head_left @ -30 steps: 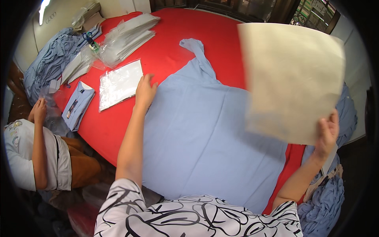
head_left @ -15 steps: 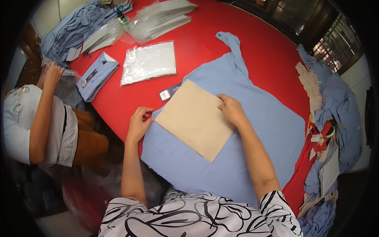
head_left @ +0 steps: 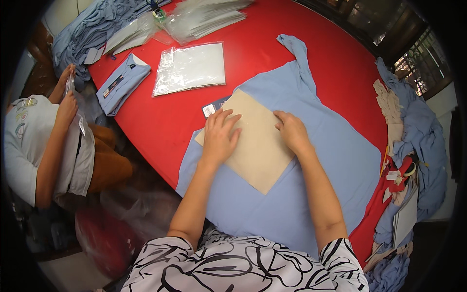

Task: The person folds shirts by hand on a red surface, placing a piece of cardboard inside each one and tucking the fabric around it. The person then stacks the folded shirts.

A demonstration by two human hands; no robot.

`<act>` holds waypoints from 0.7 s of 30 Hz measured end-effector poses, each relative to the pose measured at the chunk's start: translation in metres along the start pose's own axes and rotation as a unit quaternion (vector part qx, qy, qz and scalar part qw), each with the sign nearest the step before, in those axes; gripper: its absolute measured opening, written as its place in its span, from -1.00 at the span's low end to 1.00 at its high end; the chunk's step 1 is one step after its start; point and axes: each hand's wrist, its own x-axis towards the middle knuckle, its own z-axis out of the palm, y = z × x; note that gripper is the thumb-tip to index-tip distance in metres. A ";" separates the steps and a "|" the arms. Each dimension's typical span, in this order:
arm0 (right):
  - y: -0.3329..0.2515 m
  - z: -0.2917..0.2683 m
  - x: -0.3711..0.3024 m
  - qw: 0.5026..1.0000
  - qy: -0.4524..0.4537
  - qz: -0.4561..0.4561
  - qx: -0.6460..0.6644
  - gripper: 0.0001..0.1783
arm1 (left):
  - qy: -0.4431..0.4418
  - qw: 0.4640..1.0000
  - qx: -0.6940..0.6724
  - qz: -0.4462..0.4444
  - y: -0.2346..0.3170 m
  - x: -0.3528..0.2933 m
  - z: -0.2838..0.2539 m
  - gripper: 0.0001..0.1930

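A beige square of card (head_left: pixel 260 151) lies flat on a light blue garment (head_left: pixel 335 131) spread over the table, one sleeve stretching away at the top. My left hand (head_left: pixel 219 138) rests open on the card's left part, its fingers spread. At the right corner, my right hand (head_left: pixel 293 132) touches the card with thumb and forefinger apart; its other fingers are partly hidden. A dark tag with a white label (head_left: pixel 209 110) sticks out beside the card's upper left edge.
The table has a red cover (head_left: pixel 160 124). A folded blue shirt (head_left: pixel 124 85), a clear-wrapped white pack (head_left: pixel 192 68) and plastic sleeves (head_left: pixel 214 19) lie beyond. Blue garments heap at the right (head_left: pixel 423 141) and far left (head_left: pixel 97 31). A co-worker (head_left: pixel 53 141) stands at left holding clear plastic.
My left hand has moved right, from the garment's edge at the card's left corner onto the card, fingers spreading. My right hand stays by the right corner. The co-worker's hands have shifted with the plastic.
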 end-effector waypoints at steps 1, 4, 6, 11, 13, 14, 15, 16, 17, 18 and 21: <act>0.000 -0.002 0.001 1.000 -0.002 -0.001 0.003 -0.62 | -0.006 0.999 0.026 0.025 0.003 0.003 0.007 -0.62; -0.001 -0.006 0.004 0.999 -0.022 0.022 0.010 -0.61 | -0.070 0.995 0.064 0.011 0.005 0.001 0.022 -0.44; 0.006 -0.009 0.011 0.999 0.026 0.030 -0.027 -0.60 | -0.066 0.995 0.070 0.003 0.006 0.001 0.025 -0.39; 0.074 -0.036 0.071 0.943 0.261 0.114 -0.174 -0.54 | -0.071 0.993 0.090 0.003 0.013 0.006 0.028 -0.37; 0.092 -0.052 0.081 0.968 0.120 0.195 -0.104 -0.54 | -0.080 0.994 0.079 0.013 0.011 0.009 0.031 -0.36; 0.073 -0.063 0.079 0.990 0.011 0.139 -0.006 -0.54 | -0.077 0.994 0.080 0.010 0.009 0.008 0.030 -0.38; 0.038 -0.086 0.069 0.988 -0.101 0.078 0.090 -0.54 | -0.073 0.994 0.081 0.003 0.007 0.005 0.028 -0.40; 0.002 -0.117 0.047 0.971 -0.192 -0.037 0.136 -0.55 | -0.070 0.994 0.080 -0.005 0.004 0.001 0.026 -0.41; -0.023 -0.139 0.029 0.933 -0.274 -0.148 0.180 -0.55 | -0.082 0.992 0.097 0.002 -0.004 -0.002 0.026 -0.40; -0.024 -0.133 0.023 0.948 -0.178 -0.123 0.234 -0.54 | -0.101 0.989 0.109 0.019 -0.014 -0.006 0.028 -0.39; -0.002 -0.059 0.029 0.967 0.125 -0.084 0.206 -0.43 | -0.059 0.997 0.037 0.022 -0.017 -0.009 0.041 -0.35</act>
